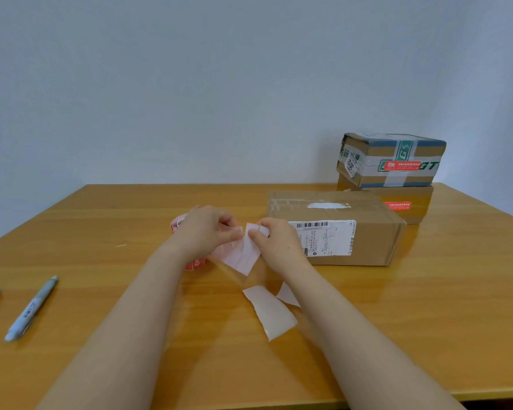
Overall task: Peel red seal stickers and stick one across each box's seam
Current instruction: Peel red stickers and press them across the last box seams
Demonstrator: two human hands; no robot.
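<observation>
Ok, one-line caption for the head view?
Left hand and right hand pinch the sticker strip beside the front box.

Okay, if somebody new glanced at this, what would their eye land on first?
The left hand and right hand, mid-table, pinching a pale backing strip from a red sticker roll. Just right of them lies a brown box with a shipping label and no red seal showing. Far right, two stacked boxes already carry red seals.

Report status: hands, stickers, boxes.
Left hand, right hand pinching sticker strip. Near box shows no red seal; stacked boxes sealed. Backing scraps on table.
</observation>
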